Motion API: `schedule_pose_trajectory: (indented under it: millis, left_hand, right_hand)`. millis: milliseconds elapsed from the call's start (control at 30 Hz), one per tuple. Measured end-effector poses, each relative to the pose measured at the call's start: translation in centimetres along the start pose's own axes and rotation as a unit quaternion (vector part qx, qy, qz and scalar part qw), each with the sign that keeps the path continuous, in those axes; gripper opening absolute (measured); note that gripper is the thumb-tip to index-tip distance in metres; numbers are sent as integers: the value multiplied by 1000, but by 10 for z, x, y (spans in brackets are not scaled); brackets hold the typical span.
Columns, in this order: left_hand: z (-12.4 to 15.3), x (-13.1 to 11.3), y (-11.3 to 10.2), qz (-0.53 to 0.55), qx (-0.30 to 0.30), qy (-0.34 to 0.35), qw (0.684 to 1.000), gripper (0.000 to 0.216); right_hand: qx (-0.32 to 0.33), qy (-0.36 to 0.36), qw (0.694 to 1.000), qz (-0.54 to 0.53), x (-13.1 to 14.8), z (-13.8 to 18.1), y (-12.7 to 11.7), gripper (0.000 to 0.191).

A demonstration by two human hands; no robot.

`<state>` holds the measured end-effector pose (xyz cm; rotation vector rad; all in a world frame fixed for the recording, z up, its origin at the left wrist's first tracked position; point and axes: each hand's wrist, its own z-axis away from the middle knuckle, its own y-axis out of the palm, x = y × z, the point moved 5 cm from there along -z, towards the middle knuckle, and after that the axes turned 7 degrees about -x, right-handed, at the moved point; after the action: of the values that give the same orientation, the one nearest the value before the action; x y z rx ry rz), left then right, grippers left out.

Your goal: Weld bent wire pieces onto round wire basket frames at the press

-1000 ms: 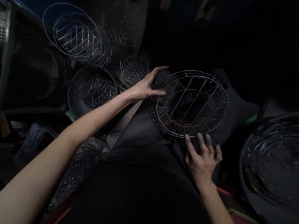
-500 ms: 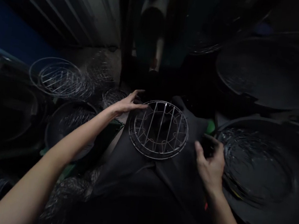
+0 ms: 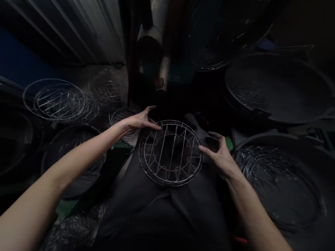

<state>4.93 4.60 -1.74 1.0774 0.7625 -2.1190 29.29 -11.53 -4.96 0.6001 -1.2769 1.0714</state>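
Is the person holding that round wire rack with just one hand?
No, the left hand and the right hand both touch the round wire rack, one at each side of its rim.

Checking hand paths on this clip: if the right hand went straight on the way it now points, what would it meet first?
The wire rack. The right hand already reaches its rim and seems to touch it, though depth is hard to judge in this dark view.
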Motion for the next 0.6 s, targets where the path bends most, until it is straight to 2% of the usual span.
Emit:
schedule_pose_trajectory:
  millis: [100,233,367,500,600]
  left_hand:
    - [-1,2,0,12,9,14,1000,113]
    - [0,2,-1,-13,6,21,1000,110]
    - [11,-6,-3,-50,-5,72,996,105]
    - [35,-11,-11,-80,-48,123,988,112]
    - [58,-6,-22,-100,-99,128,982,113]
  right_hand:
    - [0,17,1000,14,-4,-5,-2,79]
    - [16,34,999,23,-3,-5,-4,81]
    - [36,30,998,-37,0,10,-18,77]
    - [50,49,997,-33,0,36,-30,77]
    - [101,31,994,17,8,50,-18,88]
